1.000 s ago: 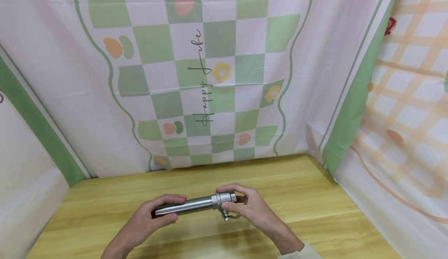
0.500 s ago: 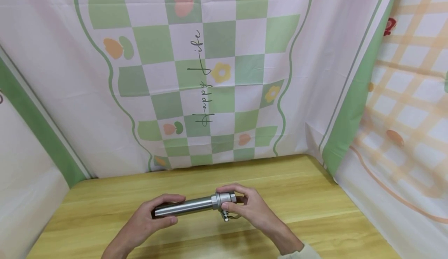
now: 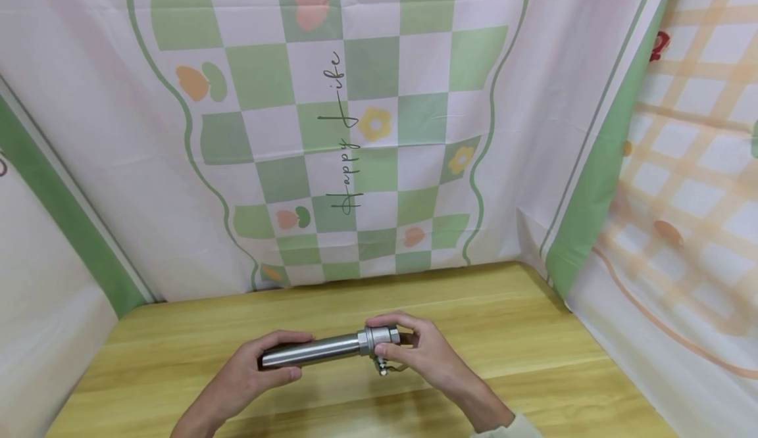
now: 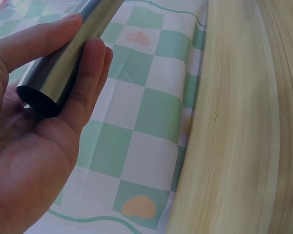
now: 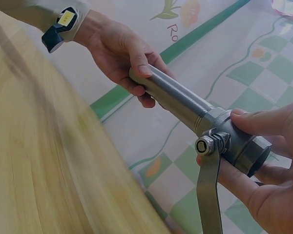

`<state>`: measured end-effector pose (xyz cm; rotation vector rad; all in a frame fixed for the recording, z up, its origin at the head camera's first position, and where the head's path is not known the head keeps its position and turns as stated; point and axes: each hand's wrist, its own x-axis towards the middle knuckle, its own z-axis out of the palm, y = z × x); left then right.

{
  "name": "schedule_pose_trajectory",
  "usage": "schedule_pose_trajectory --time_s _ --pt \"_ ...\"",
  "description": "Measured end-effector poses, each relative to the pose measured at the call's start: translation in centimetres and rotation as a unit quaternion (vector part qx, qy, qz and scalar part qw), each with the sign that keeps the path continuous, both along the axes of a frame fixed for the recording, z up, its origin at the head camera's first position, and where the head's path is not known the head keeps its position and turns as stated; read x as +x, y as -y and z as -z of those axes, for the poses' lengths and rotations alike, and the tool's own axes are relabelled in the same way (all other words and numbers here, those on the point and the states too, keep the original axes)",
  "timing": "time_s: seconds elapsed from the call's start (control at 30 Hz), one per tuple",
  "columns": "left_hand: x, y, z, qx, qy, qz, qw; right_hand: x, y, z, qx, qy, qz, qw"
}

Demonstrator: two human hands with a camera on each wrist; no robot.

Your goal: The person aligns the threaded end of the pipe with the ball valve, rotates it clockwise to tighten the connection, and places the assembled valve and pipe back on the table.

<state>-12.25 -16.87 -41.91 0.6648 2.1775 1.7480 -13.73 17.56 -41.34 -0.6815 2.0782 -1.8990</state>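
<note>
A shiny metal pipe [image 3: 320,350] is joined to a steel ball valve [image 3: 378,338], and both are held up over the table. My left hand [image 3: 245,369] grips the pipe's free end, thumb on one side and fingers on the other. The left wrist view shows the hollow mouth of that pipe [image 4: 49,92] beside the palm. My right hand [image 3: 423,349] holds the valve body between thumb and fingers. In the right wrist view the valve's flat lever handle [image 5: 208,195] hangs from a stem with a nut [image 5: 205,145].
A wood-grain table [image 3: 474,306] lies beneath the hands. Behind it hangs a green-and-white checked cloth [image 3: 373,181] lettered "Happy Life". More patterned cloth [image 3: 681,227] walls the right side. A dark device [image 5: 60,29] is strapped at the left wrist.
</note>
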Motion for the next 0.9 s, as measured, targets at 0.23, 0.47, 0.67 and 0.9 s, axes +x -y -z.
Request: schedule_pose_trajectory --time_s 0.23,0.47,0.67,0.9 --pt "-0.04 0.02 0.06 0.005 0.004 0.004 1.0 -0.03 -0.03 -0.04 0.006 -0.002 0.002 1.0" --pt "-0.05 0.07 -0.16 0.014 0.027 0.014 0.9994 -0.02 -0.05 -0.07 0.007 -0.002 0.002 1.0" --pt "-0.14 0.19 -0.29 0.009 0.035 0.014 0.9992 -0.05 -0.02 -0.04 0.005 0.0 -0.002 1.0" --pt "-0.24 0.16 -0.17 0.025 0.01 0.028 0.9993 -0.02 0.04 -0.08 0.01 -0.001 0.001 1.0"
